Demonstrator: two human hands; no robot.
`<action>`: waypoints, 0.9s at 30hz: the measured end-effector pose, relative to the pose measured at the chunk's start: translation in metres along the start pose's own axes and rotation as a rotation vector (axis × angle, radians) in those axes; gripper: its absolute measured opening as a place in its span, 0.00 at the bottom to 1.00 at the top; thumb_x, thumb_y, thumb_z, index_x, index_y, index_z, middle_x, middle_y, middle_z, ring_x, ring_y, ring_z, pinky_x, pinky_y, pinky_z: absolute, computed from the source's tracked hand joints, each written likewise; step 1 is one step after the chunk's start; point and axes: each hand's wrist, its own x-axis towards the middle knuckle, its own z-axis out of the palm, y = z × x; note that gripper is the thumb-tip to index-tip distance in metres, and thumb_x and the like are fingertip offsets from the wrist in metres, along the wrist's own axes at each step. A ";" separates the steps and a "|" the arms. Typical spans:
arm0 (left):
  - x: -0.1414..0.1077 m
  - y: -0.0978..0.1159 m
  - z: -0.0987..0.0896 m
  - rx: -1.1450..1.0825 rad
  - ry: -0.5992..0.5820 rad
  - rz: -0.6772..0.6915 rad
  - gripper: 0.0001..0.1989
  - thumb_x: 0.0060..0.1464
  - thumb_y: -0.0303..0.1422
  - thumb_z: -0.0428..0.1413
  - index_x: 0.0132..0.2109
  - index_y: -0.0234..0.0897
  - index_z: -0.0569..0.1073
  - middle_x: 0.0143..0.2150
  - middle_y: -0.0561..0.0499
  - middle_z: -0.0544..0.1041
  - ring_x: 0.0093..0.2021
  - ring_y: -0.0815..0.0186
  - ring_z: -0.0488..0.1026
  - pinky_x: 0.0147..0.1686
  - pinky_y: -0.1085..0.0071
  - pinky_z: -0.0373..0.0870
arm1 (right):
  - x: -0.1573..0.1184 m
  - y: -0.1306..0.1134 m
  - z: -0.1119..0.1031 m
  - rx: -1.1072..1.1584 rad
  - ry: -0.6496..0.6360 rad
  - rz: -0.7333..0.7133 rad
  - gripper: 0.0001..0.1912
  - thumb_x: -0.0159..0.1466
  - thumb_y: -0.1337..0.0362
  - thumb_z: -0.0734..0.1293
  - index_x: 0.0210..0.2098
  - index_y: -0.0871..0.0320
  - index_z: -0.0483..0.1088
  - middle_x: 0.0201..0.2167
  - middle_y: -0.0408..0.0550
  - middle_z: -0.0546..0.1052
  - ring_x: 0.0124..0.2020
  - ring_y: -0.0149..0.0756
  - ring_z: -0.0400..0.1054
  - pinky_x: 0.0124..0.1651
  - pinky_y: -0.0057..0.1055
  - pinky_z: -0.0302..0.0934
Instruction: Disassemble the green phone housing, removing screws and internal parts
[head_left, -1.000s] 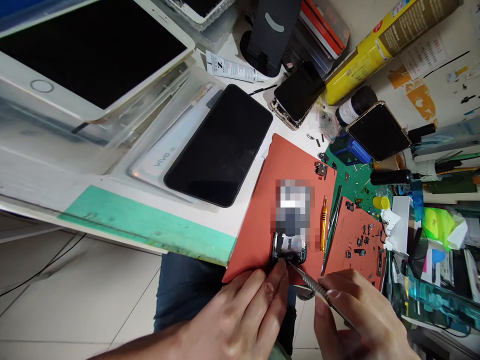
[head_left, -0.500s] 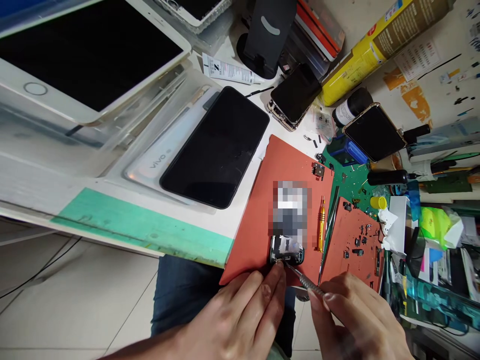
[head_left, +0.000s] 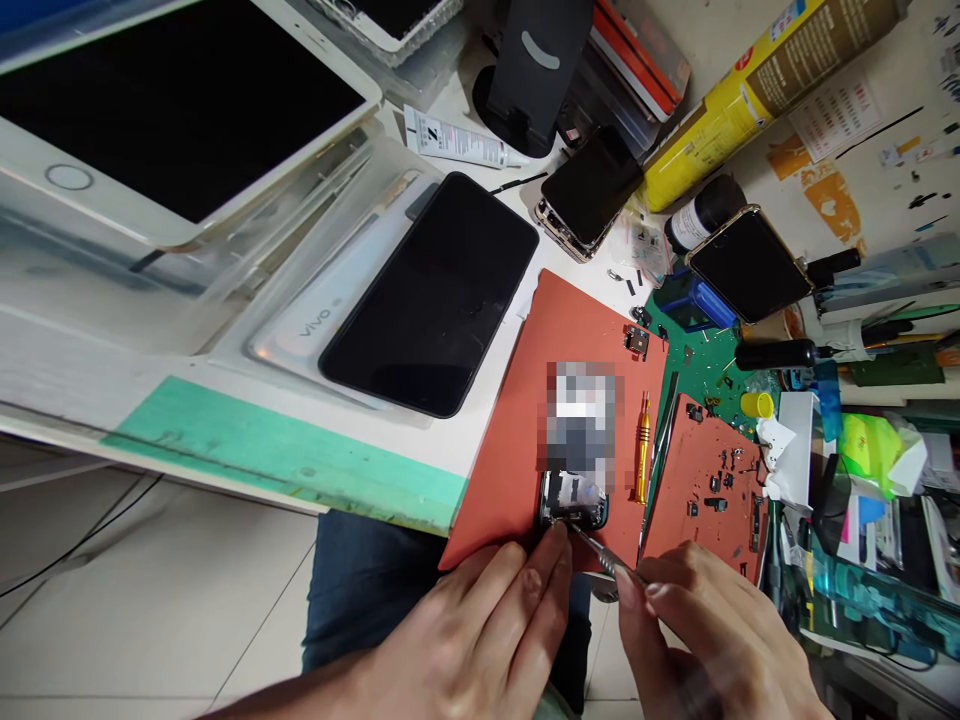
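An opened phone point(head_left: 574, 497), its upper part pixelated, lies on a red mat point(head_left: 510, 420). My left hand point(head_left: 495, 620) rests at the phone's lower edge, its fingers close together and the fingertips touching that edge; whether they pinch a small part is hidden. My right hand point(head_left: 705, 620) holds a thin metal tool point(head_left: 611, 562) between thumb and fingers, with the tip at the phone's lower edge beside the left fingertips. Right of the phone lie a gold screwdriver point(head_left: 643, 450) and tweezers point(head_left: 660, 450).
Small parts lie on a second red mat point(head_left: 701, 460) at the right. A black phone point(head_left: 431, 290) and a large white device point(head_left: 187, 110) occupy the left. A yellow can point(head_left: 750, 100) and a phone stand point(head_left: 536, 70) are farther back.
The tool in my right hand has shifted very slightly, its tip still at the phone's lower edge. My left hand is nearly unmoved.
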 end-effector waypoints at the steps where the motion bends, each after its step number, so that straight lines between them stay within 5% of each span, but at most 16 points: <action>1: 0.000 0.000 0.000 0.003 0.007 -0.001 0.17 0.66 0.19 0.47 0.50 0.22 0.81 0.50 0.35 0.87 0.46 0.56 0.84 0.45 0.62 0.82 | 0.000 -0.001 -0.001 -0.017 -0.012 -0.002 0.14 0.67 0.78 0.70 0.35 0.52 0.67 0.22 0.36 0.74 0.22 0.31 0.72 0.27 0.30 0.67; 9: -0.004 0.003 0.003 0.005 0.004 0.015 0.15 0.63 0.20 0.50 0.48 0.24 0.81 0.52 0.33 0.86 0.49 0.54 0.83 0.46 0.60 0.81 | 0.009 -0.009 0.003 0.011 0.045 0.044 0.15 0.70 0.77 0.68 0.32 0.54 0.65 0.25 0.39 0.75 0.22 0.26 0.67 0.25 0.27 0.62; 16: -0.005 0.000 0.003 -0.024 0.045 0.016 0.14 0.65 0.21 0.50 0.47 0.24 0.81 0.51 0.32 0.85 0.47 0.56 0.82 0.48 0.61 0.79 | 0.010 -0.006 0.002 0.053 0.060 -0.044 0.10 0.69 0.78 0.69 0.41 0.56 0.70 0.23 0.36 0.74 0.21 0.26 0.67 0.26 0.25 0.65; 21: -0.004 0.004 -0.005 -0.008 -0.063 0.094 0.16 0.67 0.24 0.48 0.48 0.26 0.82 0.53 0.32 0.85 0.44 0.56 0.83 0.38 0.63 0.79 | -0.012 -0.003 -0.012 -0.121 0.089 0.128 0.13 0.65 0.71 0.76 0.46 0.53 0.75 0.30 0.42 0.84 0.25 0.37 0.80 0.26 0.29 0.75; 24: -0.006 0.013 -0.003 0.022 -0.067 0.102 0.16 0.67 0.24 0.48 0.48 0.26 0.82 0.53 0.31 0.85 0.41 0.55 0.83 0.35 0.63 0.78 | -0.019 -0.006 -0.019 -0.145 0.141 0.252 0.12 0.64 0.70 0.78 0.44 0.51 0.77 0.29 0.43 0.84 0.22 0.39 0.80 0.17 0.28 0.70; 27: -0.006 0.019 0.003 0.064 -0.065 0.058 0.17 0.65 0.23 0.49 0.51 0.22 0.81 0.55 0.28 0.84 0.42 0.54 0.84 0.35 0.62 0.79 | -0.022 -0.006 -0.020 -0.096 0.162 0.256 0.10 0.64 0.70 0.78 0.42 0.52 0.78 0.28 0.42 0.84 0.22 0.38 0.80 0.22 0.26 0.75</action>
